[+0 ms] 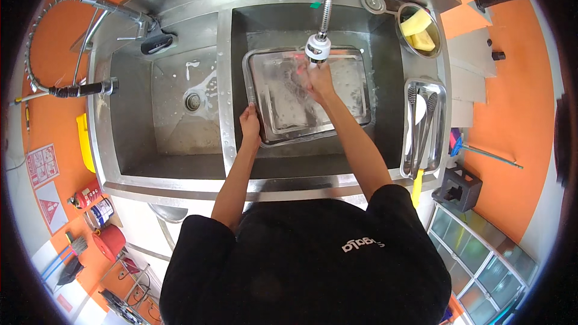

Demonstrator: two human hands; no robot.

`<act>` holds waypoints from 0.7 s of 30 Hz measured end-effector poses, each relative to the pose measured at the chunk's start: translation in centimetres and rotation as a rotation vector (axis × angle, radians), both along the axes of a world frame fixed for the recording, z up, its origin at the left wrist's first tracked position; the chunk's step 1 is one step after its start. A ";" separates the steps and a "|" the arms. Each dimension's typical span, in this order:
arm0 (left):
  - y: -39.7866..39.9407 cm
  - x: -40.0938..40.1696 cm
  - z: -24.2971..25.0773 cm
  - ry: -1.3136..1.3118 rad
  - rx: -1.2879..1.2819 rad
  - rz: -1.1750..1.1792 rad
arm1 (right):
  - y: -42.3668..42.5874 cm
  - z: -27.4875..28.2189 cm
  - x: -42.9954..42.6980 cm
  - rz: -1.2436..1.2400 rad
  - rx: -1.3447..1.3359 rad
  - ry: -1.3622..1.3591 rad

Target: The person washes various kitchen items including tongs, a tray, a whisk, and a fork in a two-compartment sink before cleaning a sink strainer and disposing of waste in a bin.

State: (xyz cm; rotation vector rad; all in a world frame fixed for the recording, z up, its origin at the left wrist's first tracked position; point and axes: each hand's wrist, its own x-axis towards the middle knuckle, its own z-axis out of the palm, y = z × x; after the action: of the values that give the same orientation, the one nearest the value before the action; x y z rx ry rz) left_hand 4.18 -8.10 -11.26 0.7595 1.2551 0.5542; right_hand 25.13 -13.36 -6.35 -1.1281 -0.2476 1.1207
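A rectangular metal tray [289,119], wet and slightly tilted, lies in the right basin of a stainless steel sink [386,113]. My left hand [250,123] grips its left edge near the lower corner. My right hand [319,82] is over the upper middle of the tray, right under the white spray head [318,48] of a hanging faucet. Something red shows beside its fingers, too blurred to name; whether the hand holds it, I cannot tell. Water runs over the tray.
At the right stand a metal bowl [438,38] with yellow sponge-like pieces [416,22] and a small tray [441,144] with tongs [424,131]. The left basin [180,131] has a drain and suds. A second spring faucet [88,89] reaches over the left rim.
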 end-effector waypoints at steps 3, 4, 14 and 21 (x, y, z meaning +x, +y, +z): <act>0.0 0.0 -0.9 -0.007 -0.017 -0.026 | 1.4 -2.1 -0.6 -0.085 0.103 0.075; 0.1 -0.1 -0.9 -0.003 -0.013 -0.034 | 2.3 -1.9 -0.8 -0.257 -0.045 0.119; 1.5 -0.9 0.7 -0.087 0.036 -0.061 | -9.2 -2.6 7.4 -0.562 -0.322 -1.425; 1.9 -0.5 3.2 -0.131 -0.021 -0.173 | -16.2 0.3 8.3 -0.298 -0.809 -0.842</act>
State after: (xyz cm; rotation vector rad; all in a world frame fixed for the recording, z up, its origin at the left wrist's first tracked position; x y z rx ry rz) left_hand 3.67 -6.21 -8.03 0.7927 1.0611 0.4415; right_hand 33.38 -29.54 -6.07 -2.2561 -0.2629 0.3992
